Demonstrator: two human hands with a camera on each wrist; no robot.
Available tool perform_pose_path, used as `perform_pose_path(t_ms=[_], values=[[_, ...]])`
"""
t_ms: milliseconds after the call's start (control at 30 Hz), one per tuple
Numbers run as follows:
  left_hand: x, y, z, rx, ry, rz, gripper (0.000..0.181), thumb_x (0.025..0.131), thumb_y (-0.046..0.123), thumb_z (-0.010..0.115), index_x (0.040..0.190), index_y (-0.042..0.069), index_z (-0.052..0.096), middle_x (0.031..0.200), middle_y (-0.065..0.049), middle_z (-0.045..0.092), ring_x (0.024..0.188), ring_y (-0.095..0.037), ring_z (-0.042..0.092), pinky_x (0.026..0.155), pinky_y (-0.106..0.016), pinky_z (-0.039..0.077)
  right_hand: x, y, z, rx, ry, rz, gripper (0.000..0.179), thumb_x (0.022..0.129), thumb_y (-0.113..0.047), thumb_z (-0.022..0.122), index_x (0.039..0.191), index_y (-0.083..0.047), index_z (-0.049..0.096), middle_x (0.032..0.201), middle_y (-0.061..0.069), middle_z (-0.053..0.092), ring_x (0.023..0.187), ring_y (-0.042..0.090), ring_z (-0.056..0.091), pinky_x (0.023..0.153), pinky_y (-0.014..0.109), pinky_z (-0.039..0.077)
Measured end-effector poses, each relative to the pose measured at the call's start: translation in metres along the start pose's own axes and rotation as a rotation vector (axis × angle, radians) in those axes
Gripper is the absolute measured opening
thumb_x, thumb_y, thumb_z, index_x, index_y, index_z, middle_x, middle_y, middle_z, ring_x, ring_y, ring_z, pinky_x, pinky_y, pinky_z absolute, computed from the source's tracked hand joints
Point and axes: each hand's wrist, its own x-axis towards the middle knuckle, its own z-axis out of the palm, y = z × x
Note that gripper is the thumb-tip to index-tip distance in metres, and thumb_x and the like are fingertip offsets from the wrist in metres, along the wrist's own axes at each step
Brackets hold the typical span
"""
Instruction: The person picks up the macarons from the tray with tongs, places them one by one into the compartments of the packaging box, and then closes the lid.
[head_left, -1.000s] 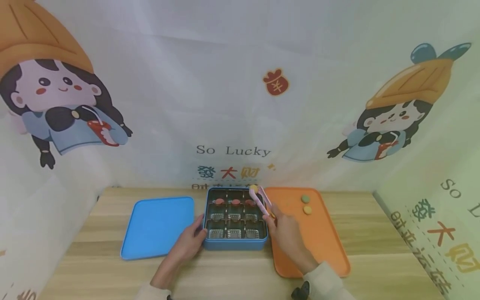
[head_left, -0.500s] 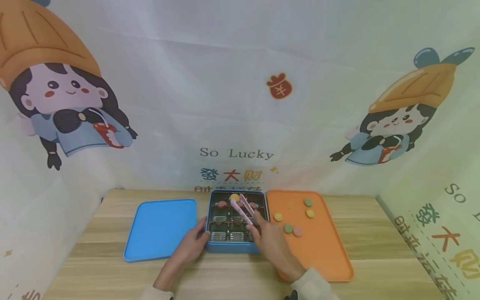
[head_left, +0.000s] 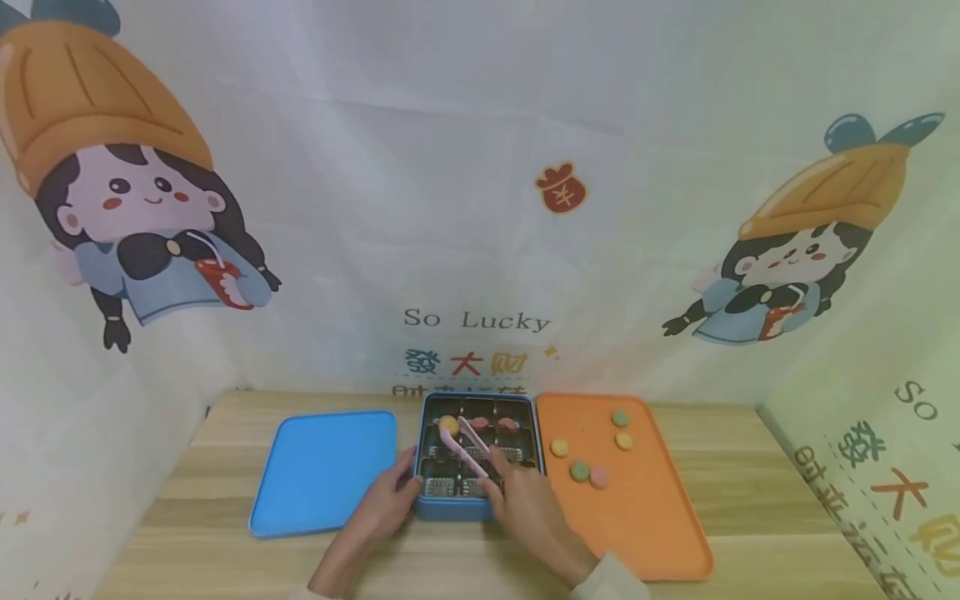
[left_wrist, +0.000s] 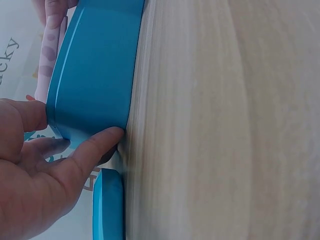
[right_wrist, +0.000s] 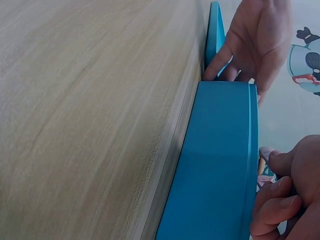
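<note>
My right hand (head_left: 528,504) pinches pink tongs (head_left: 465,454) over the blue box (head_left: 457,508), which holds a dark divided insert. Between the tong tips sits a round yellow macaron (head_left: 448,426), above the back-left part of the insert. Two pink macarons (head_left: 479,424) show in the compartments to its right. My left hand (head_left: 386,500) holds the box at its front-left corner. In the left wrist view, that hand's thumb and fingers (left_wrist: 97,145) press against the box wall (left_wrist: 97,75). From the right wrist, curled fingers (right_wrist: 275,207) are seen beside the box rim; the macaron is hidden there.
An orange tray (head_left: 637,529) stands right of the box, bearing several yellow, green and pink macarons (head_left: 597,477). To the left lies a blue lid (head_left: 326,471) on the wooden table (head_left: 202,533). A printed cloth (head_left: 337,208) hangs behind.
My right hand has carried the yellow macaron in the tongs leftward from the box's back-right corner to its left side, now covering the left pink macaron. The left hand stays at the box.
</note>
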Motion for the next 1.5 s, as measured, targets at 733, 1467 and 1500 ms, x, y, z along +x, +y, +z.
perform_pose_path(t_ms=[733,1467,1500], values=[[0.001,0.001,0.002,-0.01,-0.007,0.002,0.052,0.091,0.016,0.047,0.14,0.005,0.032,0.135,-0.024,0.039,0.126,-0.04,0.031,0.1,-0.053,0.025,0.001,0.002,-0.001,-0.033,-0.023,-0.018,0.04,0.084,-0.036,0.06,0.116,-0.012,0.054,0.054,-0.007,0.044,0.045,0.008,0.041,0.038,0.025,0.03],[-0.003,-0.002,0.001,-0.016,-0.013,0.011,0.052,0.092,0.016,0.046,0.14,0.005,0.03,0.135,-0.024,0.039,0.126,-0.039,0.032,0.101,-0.051,0.026,-0.005,0.006,-0.002,0.101,-0.047,-0.009,0.038,0.086,-0.029,0.059,0.118,-0.009,0.054,0.051,-0.007,0.042,0.038,0.001,0.035,0.031,0.014,0.026],[0.0,0.001,0.0,-0.024,-0.013,0.015,0.053,0.092,0.016,0.046,0.141,0.006,0.029,0.136,-0.023,0.038,0.126,-0.037,0.031,0.102,-0.05,0.025,-0.003,0.009,-0.006,0.105,-0.036,-0.008,0.036,0.086,-0.029,0.059,0.117,-0.01,0.054,0.05,-0.007,0.042,0.038,0.001,0.034,0.031,0.014,0.025]])
